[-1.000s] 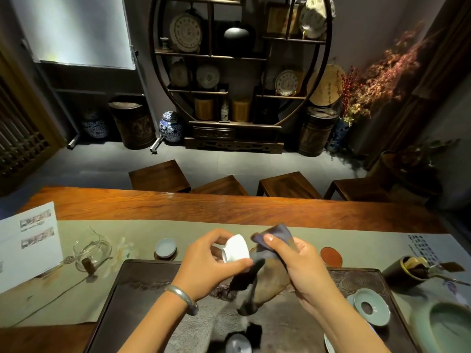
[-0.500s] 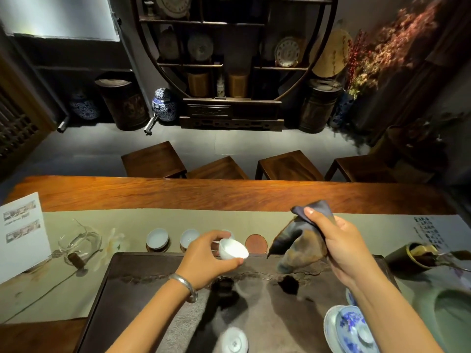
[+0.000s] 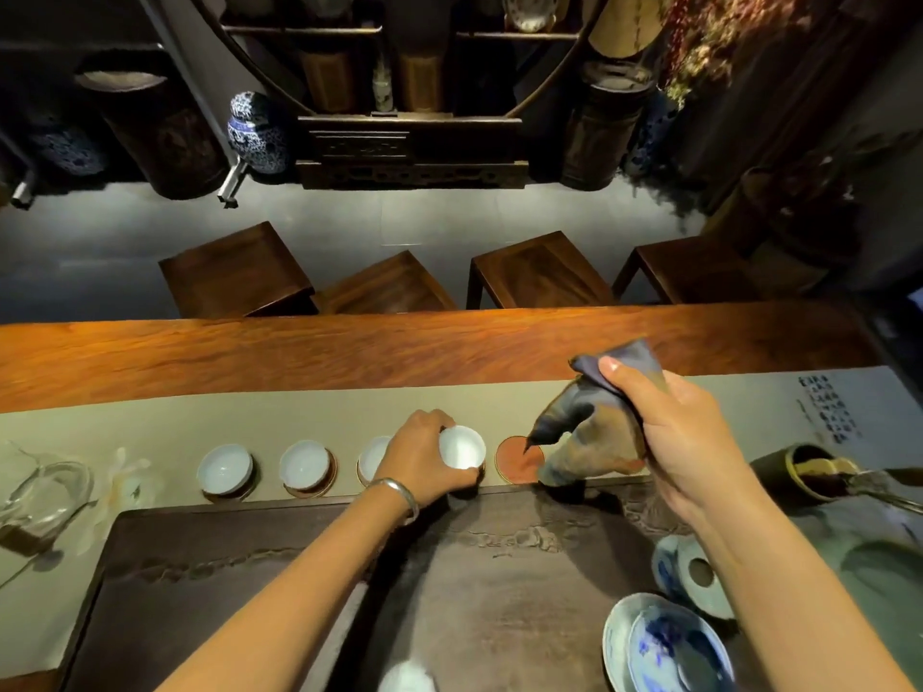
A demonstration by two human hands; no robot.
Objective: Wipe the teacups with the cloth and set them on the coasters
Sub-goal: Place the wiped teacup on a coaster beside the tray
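My left hand (image 3: 424, 454) grips a small white teacup (image 3: 462, 447) upright at the row of coasters on the beige runner. Left of it stand three white teacups on coasters: one (image 3: 225, 468) at the far left, a second (image 3: 305, 466), and a third (image 3: 373, 459) partly hidden behind my left hand. A bare red coaster (image 3: 517, 462) lies just right of the held cup. My right hand (image 3: 674, 432) holds a dark crumpled cloth (image 3: 589, 432) above the runner, its lower corner hanging over that coaster.
A dark tea tray (image 3: 249, 591) fills the near table. On it at the right are blue-and-white bowls (image 3: 669, 646) and a lid (image 3: 699, 574); another white cup (image 3: 407, 679) sits at its near edge. A glass pitcher (image 3: 45, 496) stands left, a dark holder (image 3: 809, 472) right. Stools stand beyond the table.
My left hand has carried the teacup away from the cloth and down to the coaster row. My right hand has lifted the cloth off to the right. The view has tilted downward.
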